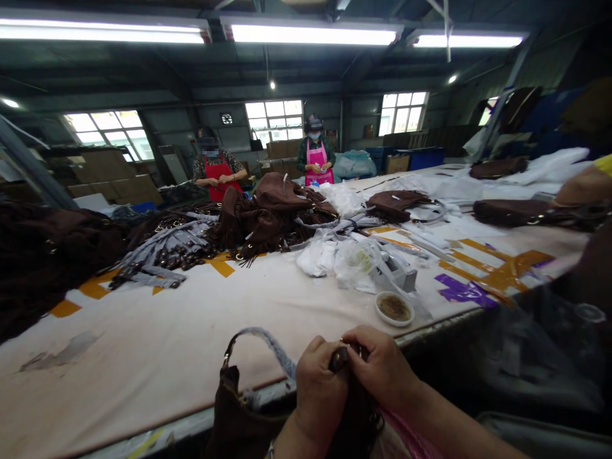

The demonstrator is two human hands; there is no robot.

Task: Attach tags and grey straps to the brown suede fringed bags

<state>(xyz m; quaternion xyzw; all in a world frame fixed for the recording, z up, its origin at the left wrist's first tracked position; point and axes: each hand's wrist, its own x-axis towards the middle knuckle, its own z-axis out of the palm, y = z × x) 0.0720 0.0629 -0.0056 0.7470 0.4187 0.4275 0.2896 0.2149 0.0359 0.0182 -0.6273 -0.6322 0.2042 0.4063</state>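
Observation:
At the table's near edge, a dark brown handbag (227, 411) hangs in front of me. Its shoulder strap (270, 341), wrapped in pale protective film, arches up from a metal ring on the left towards my hands. My left hand (319, 386) is closed around the strap's brown end tab (339, 359), which pokes out between the fingers. Pressed up against it, my right hand (380, 363) pinches the same end, where a bit of gold-coloured metal shows. My fingers hide most of the joint. Beyond them sits a round white dish (394, 308) with brownish contents.
A long covered table (268, 299) stretches ahead. Film-wrapped straps (167, 245) and fringed brown bags (277, 204) are heaped on it. Plastic wrapping (356, 258) lies near the dish. Two people in a red apron (220, 178) and a pink apron (318, 159) stand beyond; another person's arm (583, 188) reaches in at right.

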